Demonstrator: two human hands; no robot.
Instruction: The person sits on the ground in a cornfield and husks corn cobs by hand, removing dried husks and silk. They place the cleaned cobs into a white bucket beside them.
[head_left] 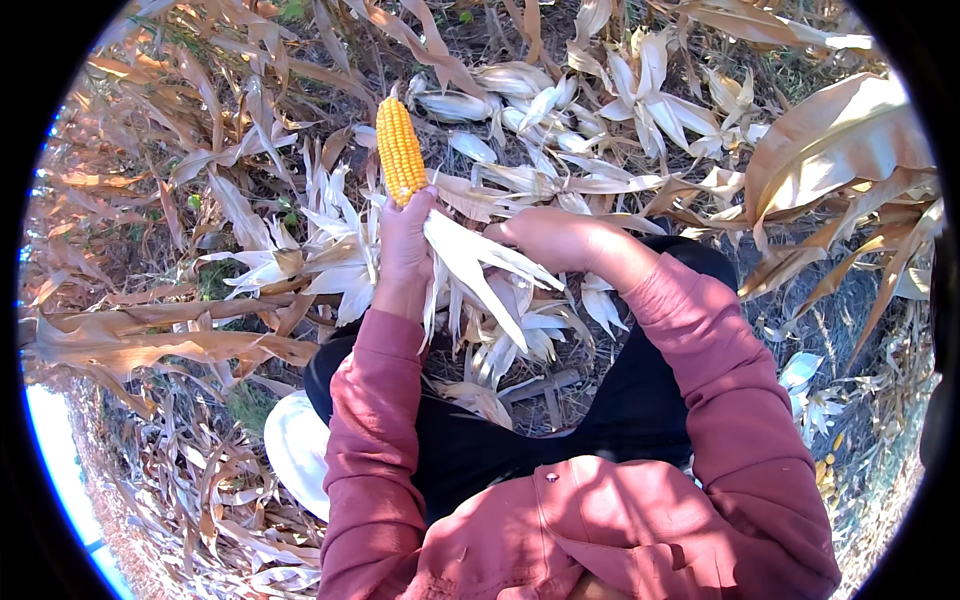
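Observation:
A bare yellow corn cob [401, 155] stands up from my left hand [405, 243], tip pointing away from me. The fingers of that hand are wrapped round its base. Pale peeled husk leaves [475, 270] hang from the base toward the lower right, between my two hands. My right hand [550, 238] is just right of the cob's base, beside the husk leaves. Its fingers look curled inward, and what they hold, if anything, is hidden.
Loose husks [545, 110] lie heaped on the ground ahead. Dry corn stalks [170, 345] stretch along the left, and broad dry leaves [840, 150] rise at the right. Something white and rounded [298, 450] sits by my left leg. Several yellow cobs [826, 470] lie far right.

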